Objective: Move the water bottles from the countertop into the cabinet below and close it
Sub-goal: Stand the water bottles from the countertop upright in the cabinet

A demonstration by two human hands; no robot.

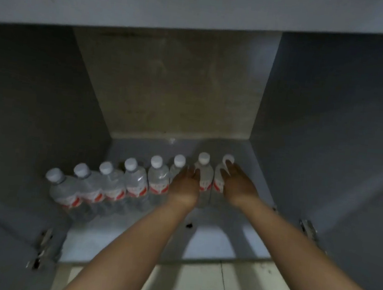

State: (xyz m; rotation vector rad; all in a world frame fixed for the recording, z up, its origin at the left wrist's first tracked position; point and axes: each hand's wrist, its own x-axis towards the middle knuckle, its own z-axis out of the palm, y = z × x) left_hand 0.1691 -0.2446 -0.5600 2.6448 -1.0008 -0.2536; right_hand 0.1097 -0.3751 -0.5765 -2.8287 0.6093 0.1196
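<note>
Both hands are inside the open cabinet (306, 134), setting the last water bottles (134, 181) at the right end of the row that runs from the front left of the cabinet floor (127, 240) towards its back right corner. Done well, each lands upright and snug against its neighbour, then is released without a nudge. The left hand (185, 182) is loosely curled between two bottles, its hold unclear; the right hand (241, 184) wraps the end bottle (218, 183).

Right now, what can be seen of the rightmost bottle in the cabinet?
The rightmost bottle is clear plastic with a white cap and a red-and-white label. It stands upright on the pale cabinet floor, last of eight in a row, close beside its neighbour. The right hand rests on its right side, fingers near the cap.
</note>
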